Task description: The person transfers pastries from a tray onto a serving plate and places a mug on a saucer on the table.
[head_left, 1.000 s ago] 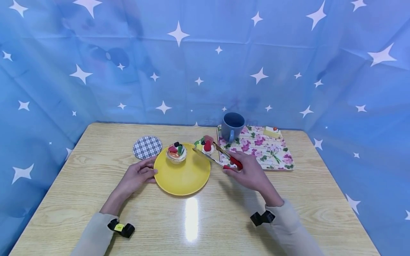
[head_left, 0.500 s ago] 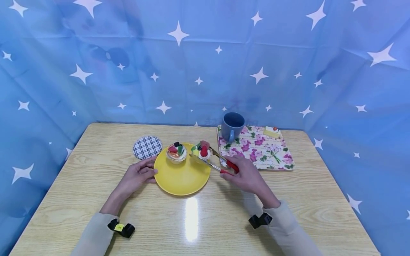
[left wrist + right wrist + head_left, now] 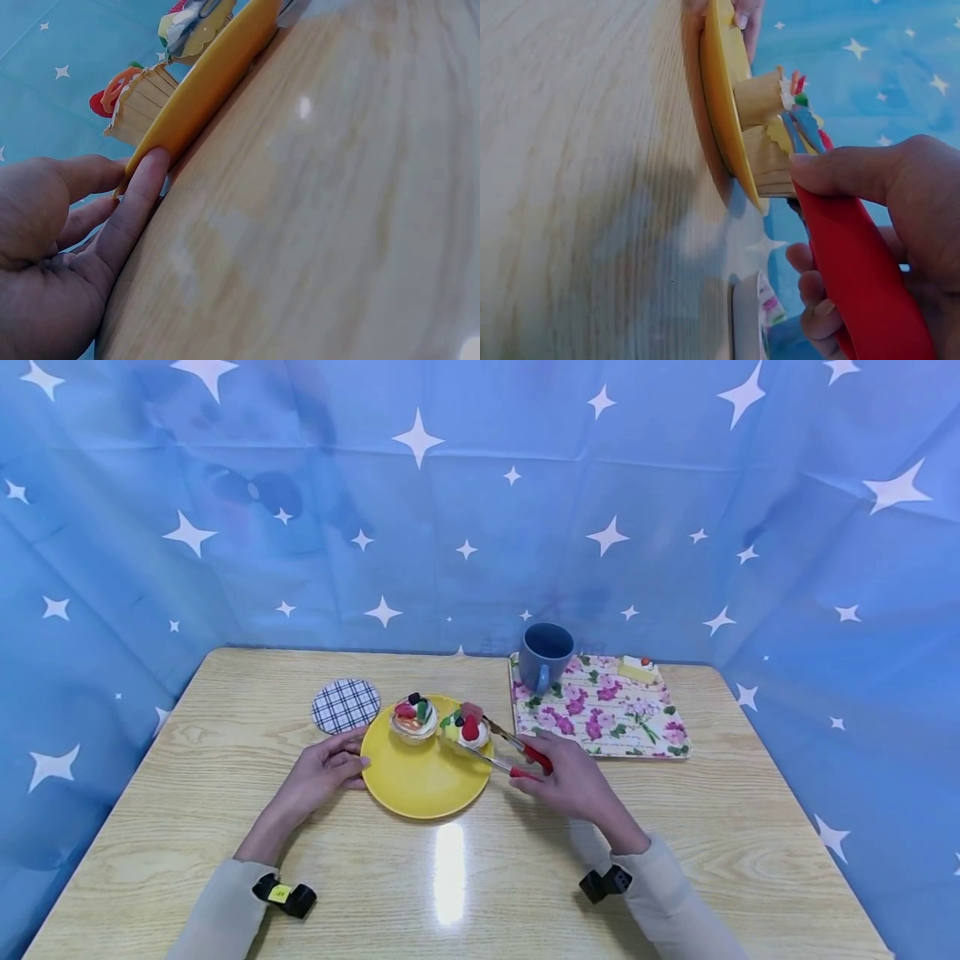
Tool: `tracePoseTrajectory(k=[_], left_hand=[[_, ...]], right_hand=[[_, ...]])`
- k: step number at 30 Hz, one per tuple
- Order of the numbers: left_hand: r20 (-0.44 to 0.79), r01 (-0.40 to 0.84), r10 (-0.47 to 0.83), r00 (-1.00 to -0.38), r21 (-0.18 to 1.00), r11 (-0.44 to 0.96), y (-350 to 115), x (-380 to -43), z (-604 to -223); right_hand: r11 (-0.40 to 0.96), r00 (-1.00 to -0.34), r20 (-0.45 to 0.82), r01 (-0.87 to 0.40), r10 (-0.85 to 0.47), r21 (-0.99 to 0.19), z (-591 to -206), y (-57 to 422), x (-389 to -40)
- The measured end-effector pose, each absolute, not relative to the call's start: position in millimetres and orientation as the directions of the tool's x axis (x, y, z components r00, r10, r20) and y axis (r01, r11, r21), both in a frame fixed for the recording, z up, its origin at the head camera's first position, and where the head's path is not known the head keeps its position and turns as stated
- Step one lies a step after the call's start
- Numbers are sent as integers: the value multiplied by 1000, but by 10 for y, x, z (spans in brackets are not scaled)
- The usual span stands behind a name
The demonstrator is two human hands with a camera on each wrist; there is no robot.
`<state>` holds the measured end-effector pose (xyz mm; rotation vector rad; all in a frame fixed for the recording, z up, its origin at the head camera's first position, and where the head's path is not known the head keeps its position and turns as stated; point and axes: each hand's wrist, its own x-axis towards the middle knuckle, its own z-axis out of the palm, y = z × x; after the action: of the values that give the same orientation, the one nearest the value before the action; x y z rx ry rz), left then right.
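Note:
My left hand (image 3: 325, 770) pinches the left rim of a yellow plate (image 3: 423, 789); in the left wrist view its thumb and fingers (image 3: 146, 184) lie on either side of that rim. A fruit-topped tart (image 3: 413, 719) sits toward the plate's back left. With my right hand (image 3: 564, 777) I grip red-handled tongs (image 3: 855, 262). Their metal arms lie around a second tart (image 3: 471, 729), topped with a strawberry and other fruit, low over the plate's right side. In the right wrist view this tart's pleated cup (image 3: 769, 161) overlaps the plate.
A flower-patterned tray (image 3: 600, 727) stands at the back right, bearing a blue-grey mug (image 3: 546, 656) and a small cake slice (image 3: 637, 670). Behind the plate's left side lies a round checked coaster (image 3: 345, 706). A blue curtain with white stars (image 3: 480, 510) hangs behind the table.
My right hand has moved left and a little toward me with the tongs, bringing the strawberry tart from the plate's edge down over its right side. The left hand has stayed put.

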<state>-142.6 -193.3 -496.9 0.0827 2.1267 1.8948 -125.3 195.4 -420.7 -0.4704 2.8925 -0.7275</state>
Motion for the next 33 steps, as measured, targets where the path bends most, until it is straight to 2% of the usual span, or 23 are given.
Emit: tracePoseTrajectory(k=[11, 22, 33], left_hand=[[-187, -157, 221, -957, 977, 146, -1919, -1422, -4953], [-189, -159, 226, -956, 977, 142, -1927, -1421, -4965], [-183, -155, 231, -956, 979, 133, -1928, -1422, -4968]], right_hand=[[819, -938, -27, -287, -345, -497, -4232, 1954, -1237], [834, -946, -94, -223, -310, -505, -4212, 1963, -1252], [841, -950, -87, -221, -301, -493, -4160, 1970, -1249]])
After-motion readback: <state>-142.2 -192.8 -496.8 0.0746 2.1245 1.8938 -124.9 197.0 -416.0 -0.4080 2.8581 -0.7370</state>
